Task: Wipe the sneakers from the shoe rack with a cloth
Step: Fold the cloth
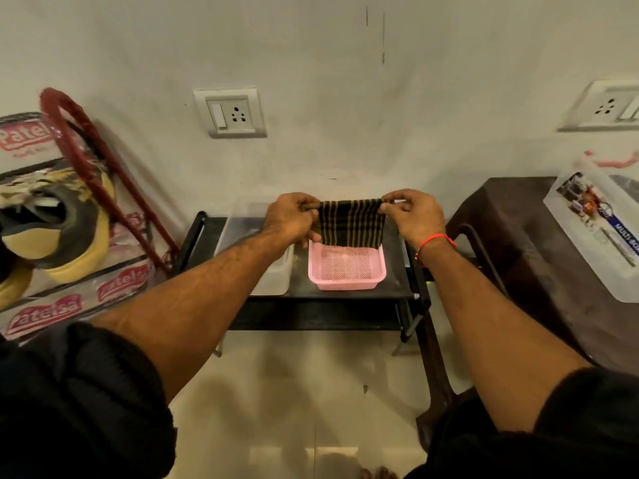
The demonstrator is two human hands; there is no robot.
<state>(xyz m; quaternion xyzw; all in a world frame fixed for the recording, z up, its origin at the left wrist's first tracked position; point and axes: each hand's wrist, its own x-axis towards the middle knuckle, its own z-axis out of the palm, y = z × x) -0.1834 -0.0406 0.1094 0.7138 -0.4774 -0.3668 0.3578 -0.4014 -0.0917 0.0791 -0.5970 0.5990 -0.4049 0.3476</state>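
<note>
A dark striped cloth [350,221] hangs stretched between both hands, above a pink mesh basket [380,271]. My left hand [290,219] pinches its upper left corner and my right hand [413,216] pinches its upper right corner. A black and yellow sneaker [62,233] sits on the red shoe rack [91,167] at the far left, apart from both hands. Part of a second yellow sneaker [10,285] shows below it at the frame's edge.
The basket stands on a low black shelf [345,295] beside a clear plastic box [273,281]. A brown stool [525,243] with a clear labelled box [601,229] is at right. The wall with sockets lies behind; pale floor tiles lie below.
</note>
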